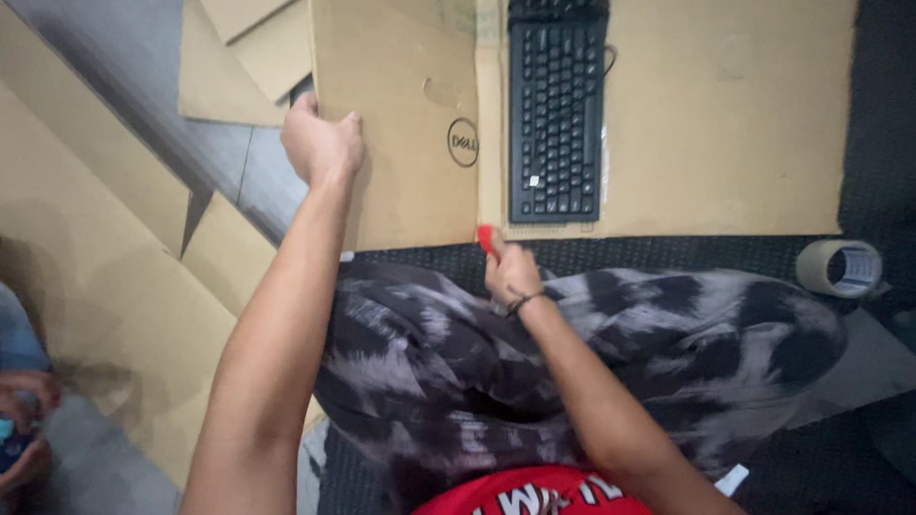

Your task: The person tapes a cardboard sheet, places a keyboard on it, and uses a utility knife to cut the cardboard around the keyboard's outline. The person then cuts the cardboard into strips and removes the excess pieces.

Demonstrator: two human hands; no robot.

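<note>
1. The cardboard flap [401,124], a brown panel of a flattened box, lies in the upper middle of the frame, its left edge raised a little off the floor.
2. The left hand [320,143] grips that left edge in the upper left centre of the frame, fingers curled shut over the rim and thumb on top.
3. The right hand [510,272] sits at the centre of the frame, just below the near edge of the cardboard, closed around a small red tool [487,238]; only the tool's red tip shows, touching the cardboard's lower edge where the flap meets the wider sheet.
4. A dark band circles the right wrist.
5. A black keyboard [556,110] lies lengthwise on the wide cardboard sheet [725,114], just right of the flap's fold, at the top centre.
6. A roll of tape [842,267] rests on the dark mat [878,124] at the right edge of the frame, well apart from both hands.
7. The person's grey and black patterned trousers [620,353] fill the lower middle, with a strip of red shirt at the bottom edge.
8. More loose cardboard pieces [105,257] cover the left side over a grey floor.
9. Another person's hand [24,391] shows at the lower left edge, blurred.
</note>
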